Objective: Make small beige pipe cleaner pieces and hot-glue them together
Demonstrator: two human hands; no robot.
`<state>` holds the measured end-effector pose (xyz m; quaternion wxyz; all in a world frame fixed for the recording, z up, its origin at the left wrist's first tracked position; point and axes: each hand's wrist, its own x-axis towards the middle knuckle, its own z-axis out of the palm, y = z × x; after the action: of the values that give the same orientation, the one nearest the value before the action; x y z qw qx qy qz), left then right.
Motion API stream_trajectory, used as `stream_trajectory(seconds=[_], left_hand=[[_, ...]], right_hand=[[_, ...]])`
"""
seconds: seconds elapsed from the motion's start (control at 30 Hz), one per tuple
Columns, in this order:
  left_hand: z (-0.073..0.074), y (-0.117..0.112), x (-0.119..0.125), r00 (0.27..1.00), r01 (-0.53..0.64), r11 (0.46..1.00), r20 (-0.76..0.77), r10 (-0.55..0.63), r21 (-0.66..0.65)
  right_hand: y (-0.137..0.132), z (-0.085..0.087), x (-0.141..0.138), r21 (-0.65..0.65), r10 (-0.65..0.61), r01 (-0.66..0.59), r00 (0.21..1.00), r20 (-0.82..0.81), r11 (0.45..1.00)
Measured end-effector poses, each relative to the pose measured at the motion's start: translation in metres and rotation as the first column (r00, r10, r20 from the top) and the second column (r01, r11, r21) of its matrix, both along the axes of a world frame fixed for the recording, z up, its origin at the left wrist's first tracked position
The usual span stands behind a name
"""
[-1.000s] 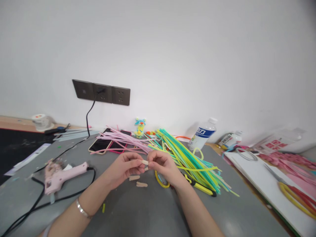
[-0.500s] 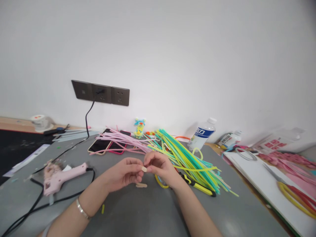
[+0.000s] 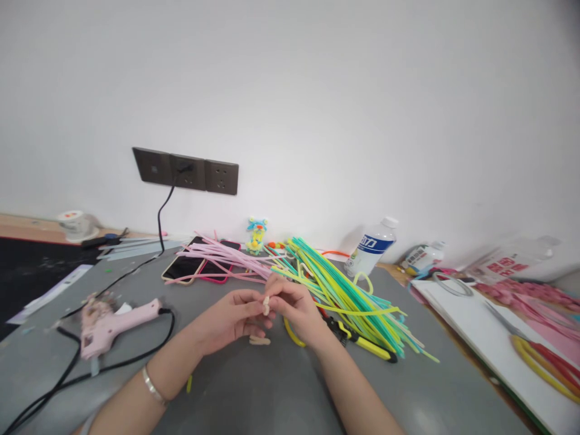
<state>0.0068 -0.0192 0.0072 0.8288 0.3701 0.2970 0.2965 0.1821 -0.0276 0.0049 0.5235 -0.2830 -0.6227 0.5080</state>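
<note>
My left hand (image 3: 233,317) and my right hand (image 3: 294,307) meet above the grey table (image 3: 254,393). Together they pinch a small beige pipe-cleaner piece (image 3: 266,305), held upright between the fingertips. Another short beige piece (image 3: 259,341) lies on the table just below the hands. A silver bracelet (image 3: 151,386) circles my left wrist. Behind the hands lie a bundle of pink pipe cleaners (image 3: 222,257) and a bundle of yellow and green pipe cleaners (image 3: 344,290).
A pink glue gun (image 3: 109,326) with a black cord lies at left. Two phones (image 3: 194,266) sit under the pink bundle. A yellow-handled tool (image 3: 362,344) lies by my right forearm. A water bottle (image 3: 371,246), a small figure (image 3: 256,234), scissors (image 3: 539,356) and a wall socket (image 3: 185,170) are in view.
The hands have shifted slightly nearer and turned the beige piece from lying flat to upright. One of the two beige pieces on the table a second ago is gone from view.
</note>
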Motion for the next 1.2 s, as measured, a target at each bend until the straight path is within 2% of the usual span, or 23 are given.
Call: stream_trajectory(seconds=[0.13,0.2,0.33,0.47,0.63,0.73,1.0,1.1,1.2], left_hand=[[0.001,0.004,-0.002,0.992,-0.041,0.979,-0.111,0.064,0.202],[0.001,0.007,-0.003,0.979,-0.1,0.943,-0.14,0.15,0.317],[0.003,0.01,-0.004,0.953,-0.197,0.854,-0.111,0.283,0.481],[0.004,0.011,-0.005,0.909,-0.203,0.727,-0.149,0.388,0.656],[-0.001,0.012,-0.007,0.881,-0.181,0.527,-0.101,0.462,0.83],[-0.003,0.013,-0.008,0.862,-0.159,0.452,-0.099,0.497,0.878],[0.0,0.012,-0.007,0.827,-0.084,0.372,-0.144,0.543,0.924],[-0.002,0.012,-0.008,0.824,-0.091,0.374,-0.141,0.549,0.923],[-0.003,0.012,-0.008,0.824,-0.111,0.414,-0.15,0.547,0.903]], right_hand=[[0.001,0.001,0.0,-0.013,0.013,-0.013,1.0,0.012,1.0],[0.001,0.001,0.0,-0.041,-0.021,0.022,0.999,0.033,0.999],[0.003,-0.003,-0.002,-0.181,-0.059,0.06,0.998,0.008,0.982],[0.003,-0.006,-0.004,-0.273,-0.009,-0.003,0.999,-0.043,0.962],[0.003,-0.006,-0.007,-0.28,0.002,-0.026,0.996,-0.086,0.96],[0.003,-0.006,-0.007,-0.277,-0.014,-0.013,0.995,-0.096,0.961],[0.002,-0.004,-0.005,-0.255,-0.029,0.012,0.997,-0.065,0.967],[0.002,-0.004,-0.005,-0.223,-0.048,0.031,0.996,-0.074,0.974],[0.002,-0.005,-0.004,-0.199,-0.066,0.051,0.995,-0.071,0.979]])
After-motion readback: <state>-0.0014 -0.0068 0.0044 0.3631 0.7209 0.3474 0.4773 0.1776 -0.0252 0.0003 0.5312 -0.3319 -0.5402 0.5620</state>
